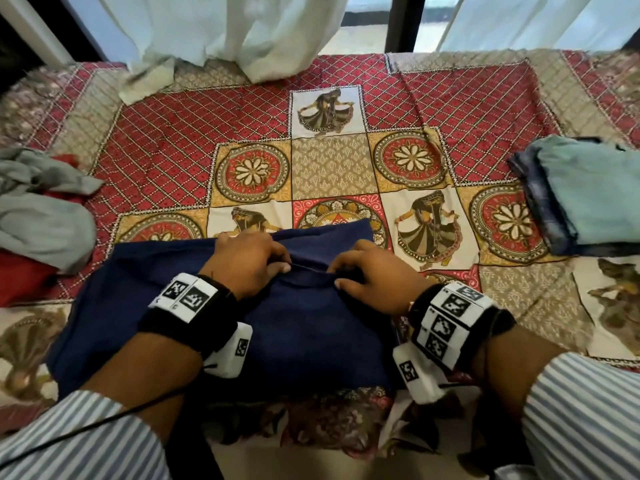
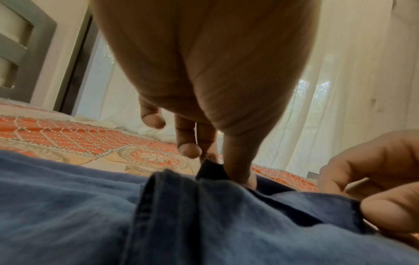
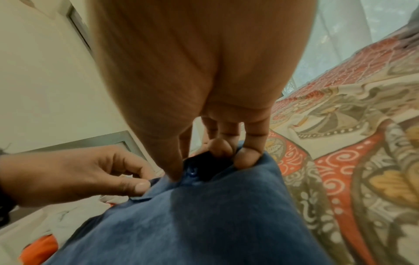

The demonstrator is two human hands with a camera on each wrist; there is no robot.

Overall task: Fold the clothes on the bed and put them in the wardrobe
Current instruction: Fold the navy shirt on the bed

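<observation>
Fingers (image 1: 277, 263) of left hand (image 1: 247, 261) and right hand (image 1: 370, 275) pinch navy shirt (image 1: 304, 334) on bed (image 1: 332, 168).

Navy blue garment (image 1: 294, 327), plain. Bedspread (image 1: 194, 133): red diamond lattice, floral medallions, dancer panels on cream. Folded stack (image 1: 585, 199): pale teal over dark blue check. Loose heap (image 1: 41, 216): grey over red. Curtains (image 1: 221, 26): white. Sleeves (image 1: 588, 420): blue-and-white stripes.
</observation>
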